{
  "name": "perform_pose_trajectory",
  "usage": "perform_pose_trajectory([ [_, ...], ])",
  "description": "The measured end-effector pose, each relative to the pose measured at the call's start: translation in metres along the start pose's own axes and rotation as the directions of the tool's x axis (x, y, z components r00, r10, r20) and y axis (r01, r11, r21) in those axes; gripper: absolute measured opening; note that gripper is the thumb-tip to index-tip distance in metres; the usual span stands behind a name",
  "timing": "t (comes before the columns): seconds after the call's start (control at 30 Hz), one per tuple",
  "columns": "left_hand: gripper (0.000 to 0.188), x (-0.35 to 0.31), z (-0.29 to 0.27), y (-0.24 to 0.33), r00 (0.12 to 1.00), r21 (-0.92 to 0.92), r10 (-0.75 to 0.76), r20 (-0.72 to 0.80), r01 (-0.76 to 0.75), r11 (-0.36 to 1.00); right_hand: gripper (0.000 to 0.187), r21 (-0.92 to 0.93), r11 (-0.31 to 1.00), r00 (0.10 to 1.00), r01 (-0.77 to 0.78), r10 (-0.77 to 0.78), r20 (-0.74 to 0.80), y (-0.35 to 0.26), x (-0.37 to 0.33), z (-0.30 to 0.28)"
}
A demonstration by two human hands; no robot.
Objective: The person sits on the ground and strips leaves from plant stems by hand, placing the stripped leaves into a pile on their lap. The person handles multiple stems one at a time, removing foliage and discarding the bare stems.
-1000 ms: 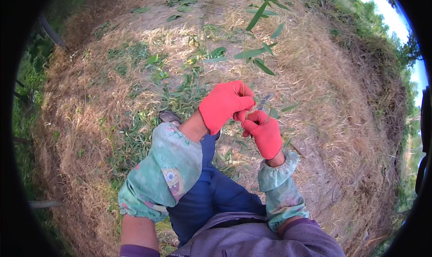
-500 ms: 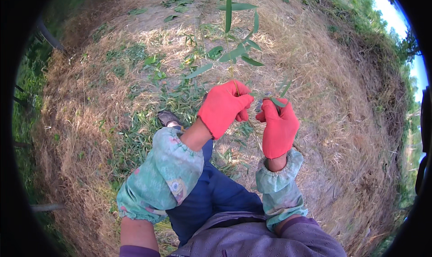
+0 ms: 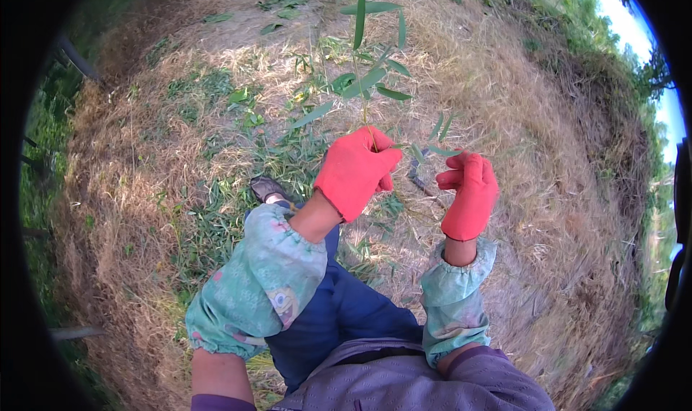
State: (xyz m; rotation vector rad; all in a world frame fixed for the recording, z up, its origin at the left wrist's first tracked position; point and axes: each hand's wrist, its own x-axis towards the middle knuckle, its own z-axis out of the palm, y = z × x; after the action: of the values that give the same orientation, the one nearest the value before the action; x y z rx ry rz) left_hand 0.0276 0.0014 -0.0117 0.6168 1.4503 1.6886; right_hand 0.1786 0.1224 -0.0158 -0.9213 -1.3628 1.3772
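The left hand (image 3: 357,173) pinched the stem of a leafy branch (image 3: 364,84), most of which stretched beyond it. A side leaf (image 3: 442,152) reached toward the right hand (image 3: 470,198), loosely curled; whether that held it, I couldn't tell.

Dry grass (image 3: 548,224), green undergrowth (image 3: 46,126) at left

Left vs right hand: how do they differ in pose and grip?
Left hand pinches a leafy stem; right hand is by a leaf tip, grip unclear. Left hand slants up to the right; right hand points nearly straight up. Both wear red gloves.
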Motion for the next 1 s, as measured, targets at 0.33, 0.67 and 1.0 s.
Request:
perform_pose_trajectory([
  [0.33, 0.011, -0.004, 0.006, 0.003, 0.994, 0.105, 0.076, -0.079, -0.068, 0.992, 0.033, -0.476, 0.719, 0.859, 0.507, -0.381, 0.342, -0.023, -0.036, 0.039],
  [0.67, 0.013, -0.013, 0.011, 0.005, 0.993, 0.142, 0.119, -0.027, -0.114, 0.983, 0.012, -0.526, 0.758, 0.920, 0.387, -0.354, 0.168, -0.007, -0.026, 0.042],
  [1.0, 0.015, -0.014, 0.021, 0.006, 0.995, 0.059, 0.049, -0.089, -0.044, 0.997, 0.015, -0.087, 0.996, 0.999, -0.031, 0.030, -0.013, -0.021, -0.012, 0.034],
])
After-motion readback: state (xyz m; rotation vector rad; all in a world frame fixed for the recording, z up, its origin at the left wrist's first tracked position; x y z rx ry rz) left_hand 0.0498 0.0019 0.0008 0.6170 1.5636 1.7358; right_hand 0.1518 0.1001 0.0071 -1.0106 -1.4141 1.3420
